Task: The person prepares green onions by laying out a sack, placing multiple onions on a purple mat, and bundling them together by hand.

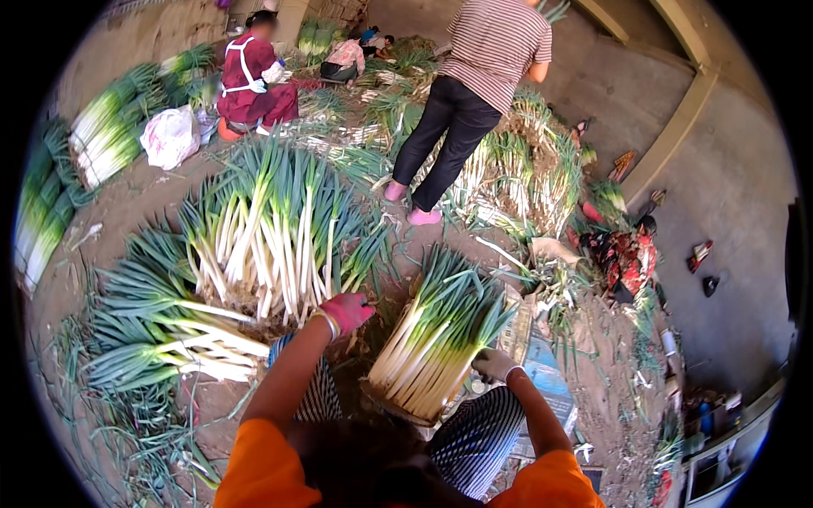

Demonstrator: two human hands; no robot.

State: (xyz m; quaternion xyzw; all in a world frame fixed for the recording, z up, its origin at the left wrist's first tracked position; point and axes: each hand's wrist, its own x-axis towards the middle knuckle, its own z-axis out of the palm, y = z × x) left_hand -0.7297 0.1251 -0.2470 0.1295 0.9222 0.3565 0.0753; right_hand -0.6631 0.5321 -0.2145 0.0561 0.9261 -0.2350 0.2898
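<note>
My left hand (347, 313), in a pink glove, is raised between a large upright heap of Welsh onions (267, 235) and a neat layer of trimmed ones. Its fingers look curled, but I cannot see whether they hold anything. The trimmed Welsh onions (429, 355) lie side by side on a low board (397, 406) between my knees, white ends towards me. At the right edge of this layer is my right hand (494, 366), in a pale glove, touching the stalks; its fingertips are partly hidden. More loose Welsh onions (209, 349) lie on the ground to the left.
A person in a striped shirt (486, 51) stands ahead; another in dark red (248, 82) sits further left. Tied onion bundles (108, 133) and a white plastic bag (170, 136) stand at the left. Onions are piled (527, 165) behind the standing person. Leaf scraps (146, 438) litter the ground.
</note>
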